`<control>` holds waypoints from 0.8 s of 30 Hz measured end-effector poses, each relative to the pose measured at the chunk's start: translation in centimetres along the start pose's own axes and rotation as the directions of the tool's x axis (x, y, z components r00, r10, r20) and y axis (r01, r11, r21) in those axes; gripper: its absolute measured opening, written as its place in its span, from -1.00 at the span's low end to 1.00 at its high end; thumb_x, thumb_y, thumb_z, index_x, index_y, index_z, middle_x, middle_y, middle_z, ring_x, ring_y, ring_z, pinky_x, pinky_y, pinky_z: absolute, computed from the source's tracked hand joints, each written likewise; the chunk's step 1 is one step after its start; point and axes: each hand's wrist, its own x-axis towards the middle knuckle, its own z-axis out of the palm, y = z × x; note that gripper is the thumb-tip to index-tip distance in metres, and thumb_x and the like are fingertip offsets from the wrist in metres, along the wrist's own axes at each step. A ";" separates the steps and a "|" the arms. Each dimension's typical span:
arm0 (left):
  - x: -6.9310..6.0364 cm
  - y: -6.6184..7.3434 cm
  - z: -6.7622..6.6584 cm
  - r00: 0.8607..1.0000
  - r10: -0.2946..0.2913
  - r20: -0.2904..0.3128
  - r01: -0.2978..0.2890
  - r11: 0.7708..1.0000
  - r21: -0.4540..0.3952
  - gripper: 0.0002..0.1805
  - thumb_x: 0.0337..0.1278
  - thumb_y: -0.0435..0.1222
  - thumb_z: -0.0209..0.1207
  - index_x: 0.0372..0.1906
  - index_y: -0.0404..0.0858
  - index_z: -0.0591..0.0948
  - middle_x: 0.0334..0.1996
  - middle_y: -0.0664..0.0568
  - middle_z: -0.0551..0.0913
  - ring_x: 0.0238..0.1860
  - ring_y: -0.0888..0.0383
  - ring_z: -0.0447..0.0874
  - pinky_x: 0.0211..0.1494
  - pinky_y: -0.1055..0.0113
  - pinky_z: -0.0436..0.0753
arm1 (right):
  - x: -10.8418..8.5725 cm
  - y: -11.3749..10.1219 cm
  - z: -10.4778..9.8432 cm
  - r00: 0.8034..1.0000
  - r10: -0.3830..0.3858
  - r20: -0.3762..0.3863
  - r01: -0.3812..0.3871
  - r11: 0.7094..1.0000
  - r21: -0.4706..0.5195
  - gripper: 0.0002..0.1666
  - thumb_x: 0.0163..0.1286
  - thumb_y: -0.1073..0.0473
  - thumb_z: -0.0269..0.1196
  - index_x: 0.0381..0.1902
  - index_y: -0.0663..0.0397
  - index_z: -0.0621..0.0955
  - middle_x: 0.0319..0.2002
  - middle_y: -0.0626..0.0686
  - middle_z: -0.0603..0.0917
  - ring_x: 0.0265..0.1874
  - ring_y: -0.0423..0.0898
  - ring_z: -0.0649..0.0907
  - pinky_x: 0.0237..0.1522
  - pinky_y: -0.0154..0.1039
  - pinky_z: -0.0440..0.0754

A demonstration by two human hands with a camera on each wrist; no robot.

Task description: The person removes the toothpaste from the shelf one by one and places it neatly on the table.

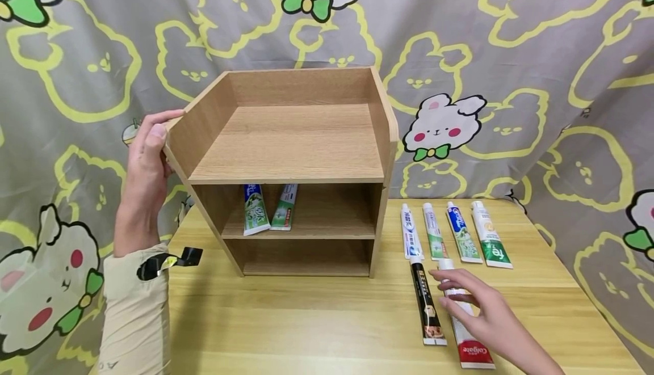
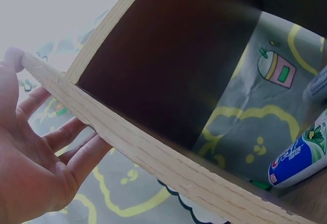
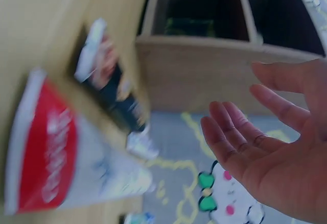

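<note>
My left hand grips the front edge of the left side panel of a wooden shelf, its thumb on one side and fingers on the other. In the shelf's middle compartment lie a blue-and-green toothpaste tube and a green-and-white toothpaste tube, side by side. My right hand hovers with loosely bent fingers over a red-and-white Colgate toothpaste tube, holding nothing. Left of that tube lies a black toothpaste tube. The right wrist view shows the right hand apart from both tubes.
Behind these two, a row of several toothpaste tubes lies right of the shelf, among them a blue-and-green tube and a white-and-green tube. All lie on a wooden table. A patterned curtain hangs behind and at both sides.
</note>
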 end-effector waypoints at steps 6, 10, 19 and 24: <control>0.0 -0.1 0.1 1.000 0.004 0.013 -0.004 0.999 -0.034 -0.53 0.41 -0.14 -0.02 0.27 -0.23 0.60 0.05 -0.20 0.49 -0.15 -0.05 0.55 -0.39 0.34 0.63 | 1.2 -1.9 0.6 0.998 -0.046 -0.044 0.047 0.999 0.021 -0.43 0.35 0.35 0.39 0.26 -0.20 0.61 0.09 -0.12 0.66 -0.05 -0.25 0.69 -0.06 -0.35 0.68; 0.1 -0.2 0.2 1.000 0.005 0.012 -0.005 0.999 -0.032 -0.53 0.41 -0.13 -0.01 0.27 -0.23 0.60 0.05 -0.20 0.48 -0.15 -0.05 0.54 -0.39 0.34 0.63 | 2.0 -3.0 1.2 0.995 -0.081 -0.053 0.085 0.994 0.068 -0.43 0.33 0.37 0.40 0.26 -0.15 0.62 0.11 -0.08 0.65 -0.02 -0.19 0.68 -0.02 -0.31 0.68; 0.1 -0.2 0.2 1.000 -0.006 -0.004 0.006 1.000 -0.022 -0.53 0.41 -0.14 -0.02 0.26 -0.22 0.60 0.05 -0.20 0.48 -0.15 -0.06 0.53 -0.40 0.33 0.60 | 4.6 -4.9 4.1 0.980 -0.199 -0.021 0.201 0.976 0.080 -0.40 0.36 0.33 0.38 0.31 -0.18 0.57 0.21 -0.12 0.60 0.13 -0.12 0.63 0.04 -0.18 0.68; 0.1 -0.1 0.1 1.000 -0.005 -0.014 0.005 1.000 -0.010 -0.54 0.42 -0.13 -0.03 0.26 -0.22 0.61 0.02 -0.20 0.48 -0.19 -0.05 0.51 -0.45 0.36 0.55 | 6.0 -5.8 6.1 0.961 -0.275 -0.028 0.276 0.959 0.070 -0.38 0.35 0.31 0.39 0.34 -0.08 0.56 0.23 -0.09 0.59 0.16 -0.11 0.61 0.09 -0.15 0.66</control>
